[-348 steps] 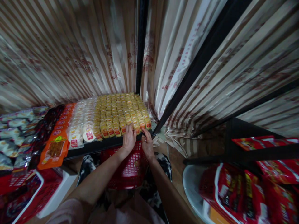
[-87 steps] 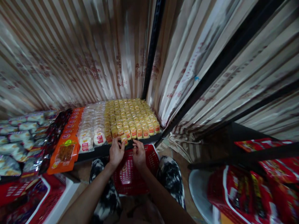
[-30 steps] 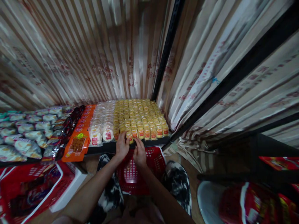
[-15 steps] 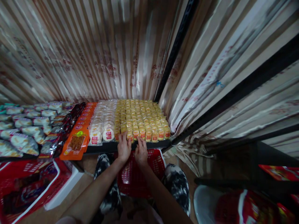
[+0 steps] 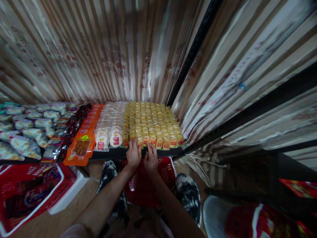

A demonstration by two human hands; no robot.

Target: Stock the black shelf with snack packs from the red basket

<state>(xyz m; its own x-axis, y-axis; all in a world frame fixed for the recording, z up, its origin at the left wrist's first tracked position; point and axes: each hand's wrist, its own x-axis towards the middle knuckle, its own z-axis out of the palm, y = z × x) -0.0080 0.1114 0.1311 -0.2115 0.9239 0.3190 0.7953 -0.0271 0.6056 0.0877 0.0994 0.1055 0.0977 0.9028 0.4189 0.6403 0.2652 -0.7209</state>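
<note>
Rows of small yellow wrapped snack packs (image 5: 151, 120) fill the right end of a black shelf (image 5: 116, 153). My left hand (image 5: 133, 154) and my right hand (image 5: 150, 158) rest side by side at the front row, fingertips touching the front yellow packs near the shelf edge. Whether either hand grips a pack cannot be told. Below my hands a red plastic basket (image 5: 143, 185) sits between my knees.
White round packs (image 5: 110, 127) lie left of the yellow ones, then orange packets (image 5: 83, 145), dark packets and silvery bags (image 5: 27, 132). Striped curtains hang behind, with black posts (image 5: 195, 46). Another red basket (image 5: 29, 193) sits at lower left, red bags (image 5: 260, 221) on a white stool at lower right.
My hands have stayed at the front row of yellow packs, shifting slightly right. The camera has tilted, so the shelf looks a little higher in view.
</note>
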